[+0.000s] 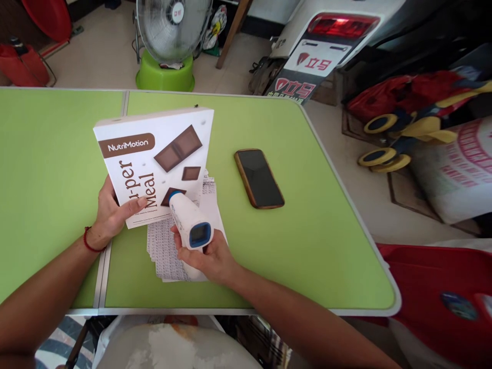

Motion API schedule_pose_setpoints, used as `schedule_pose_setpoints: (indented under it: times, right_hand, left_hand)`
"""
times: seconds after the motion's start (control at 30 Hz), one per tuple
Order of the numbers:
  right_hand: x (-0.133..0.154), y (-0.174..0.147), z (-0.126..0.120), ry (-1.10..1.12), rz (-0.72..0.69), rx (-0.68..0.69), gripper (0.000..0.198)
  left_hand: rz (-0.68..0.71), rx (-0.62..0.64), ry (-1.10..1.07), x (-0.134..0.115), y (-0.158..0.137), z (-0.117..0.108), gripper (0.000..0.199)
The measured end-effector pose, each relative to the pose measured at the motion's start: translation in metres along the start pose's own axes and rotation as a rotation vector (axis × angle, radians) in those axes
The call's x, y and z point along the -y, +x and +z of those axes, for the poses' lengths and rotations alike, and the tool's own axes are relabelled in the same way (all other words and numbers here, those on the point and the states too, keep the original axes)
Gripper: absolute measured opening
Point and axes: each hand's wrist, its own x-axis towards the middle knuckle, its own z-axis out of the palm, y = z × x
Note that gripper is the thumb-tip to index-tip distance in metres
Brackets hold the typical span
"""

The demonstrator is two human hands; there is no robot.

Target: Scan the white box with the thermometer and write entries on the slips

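Note:
My left hand (111, 210) grips the lower left corner of a white box (169, 133), thumb on its front face. The box is tilted up and shows "NutriMotion" on a brown band and pictures of chocolate pieces. Wrapped round the handle of a white and blue infrared thermometer (188, 220) is my right hand (209, 256). The thermometer's blue nose is over the box's lower front; whether they touch I cannot tell. Its small dark screen faces me. Beneath both lies a stack of handwritten papers (165, 251), partly hidden by the box and my right hand.
A phone (260, 178) with a brown case lies right of the papers on the green folding table (307, 246). Beyond the table's far edge are a fan (175, 25) on a green stool (165, 74) and a white scooter (326, 41). A red stool (434, 277) stands at the right.

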Motion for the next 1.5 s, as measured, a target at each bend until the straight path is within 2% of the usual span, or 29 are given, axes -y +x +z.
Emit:
schedule_pose_setpoints:
  times: [0.27,0.63,0.83,0.9,1.07,1.23,1.33,1.5]
  right_hand:
    - [-0.009,-0.001,-0.001,-0.038,-0.019,-0.012,0.019]
    - [-0.002,0.001,-0.001,-0.135,-0.045,-0.055,0.020]
    - [0.019,0.009,-0.016,-0.146,-0.180,-0.033,0.023]
    - [0.028,0.014,-0.029,-0.239,-0.210,-0.059,0.024]
    - [0.041,0.025,-0.064,-0.720,-0.120,-0.193,0.037]
    - [0.032,0.036,-0.075,-1.176,-0.037,-0.322,0.037]
    - [0.028,0.040,-0.075,-1.292,-0.007,-0.347,0.032]
    - [0.028,0.044,-0.079,-1.318,0.023,-0.354,0.032]
  left_hand:
    - [0.061,-0.009,0.036,-0.001,0.000,0.000,0.053]
    - [0.105,-0.007,0.017,0.003,0.000,-0.002,0.053]
    - [0.236,-0.036,0.011,0.005,0.008,-0.012,0.045]
    - [0.288,-0.084,-0.011,0.004,0.018,-0.020,0.043]
    - [0.415,-0.309,-0.031,0.003,0.047,-0.045,0.043]
    - [0.488,-0.476,0.110,0.011,0.056,-0.064,0.057]
    - [0.431,-0.507,0.188,0.019,0.055,-0.072,0.059]
    - [0.389,-0.554,0.221,0.023,0.055,-0.075,0.067]
